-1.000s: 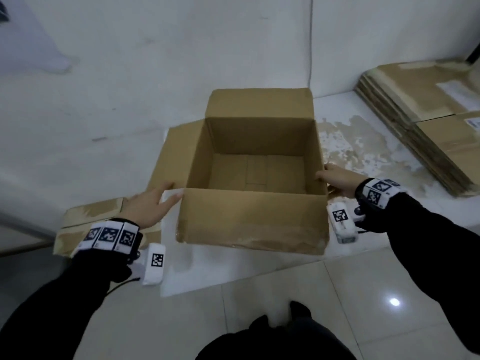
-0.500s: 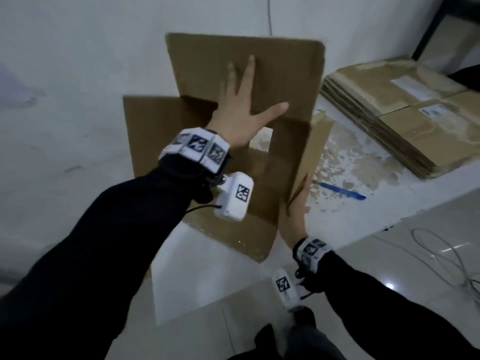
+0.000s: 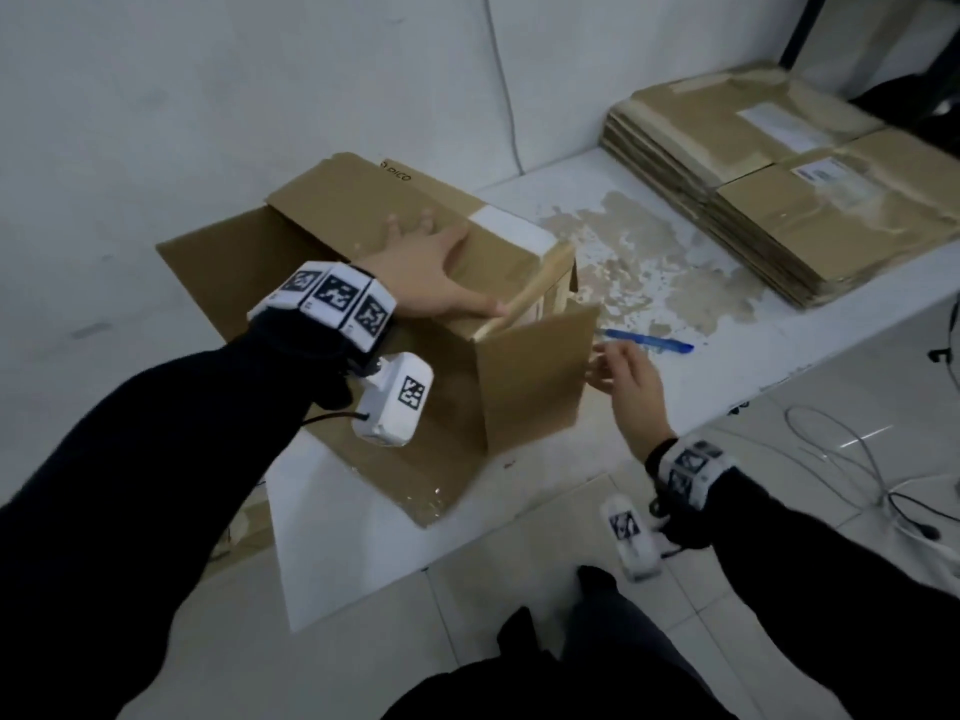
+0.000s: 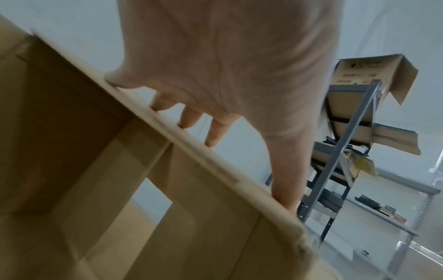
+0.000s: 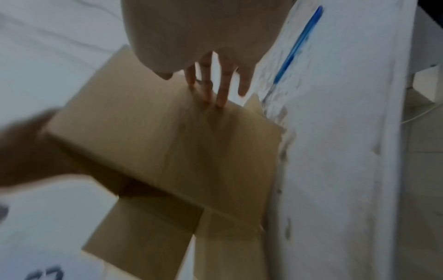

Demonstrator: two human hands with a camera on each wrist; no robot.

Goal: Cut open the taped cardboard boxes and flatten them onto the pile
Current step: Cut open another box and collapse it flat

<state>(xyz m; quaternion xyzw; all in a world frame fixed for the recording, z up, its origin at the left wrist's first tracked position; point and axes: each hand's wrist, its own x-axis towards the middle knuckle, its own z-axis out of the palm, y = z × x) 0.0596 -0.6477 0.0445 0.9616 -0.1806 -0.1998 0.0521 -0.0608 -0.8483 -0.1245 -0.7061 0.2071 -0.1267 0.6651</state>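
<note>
An opened brown cardboard box (image 3: 530,376) lies tipped and partly collapsed on the white platform (image 3: 779,330). My left hand (image 3: 423,270) presses flat on its top panel (image 4: 215,163), fingers spread and straight. At the box's right edge my right hand (image 3: 621,376) has straight fingers (image 5: 221,91) touching the side panel (image 5: 191,144). A blue cutter (image 3: 649,341) lies on the platform just beyond my right hand, and it shows in the right wrist view (image 5: 297,45). A pile of flattened boxes (image 3: 779,189) sits at the far right.
A white wall stands behind the box. White cables (image 3: 852,459) trail over the tiled floor at right. A metal shelf rack (image 4: 347,151) with an open carton (image 4: 374,91) stands beyond. Stained patches mark the platform between box and pile.
The box has gone from standing open to tipped over and pressed down. My left hand moved from the upright flap onto the top panel; my right hand shifted to the right side panel.
</note>
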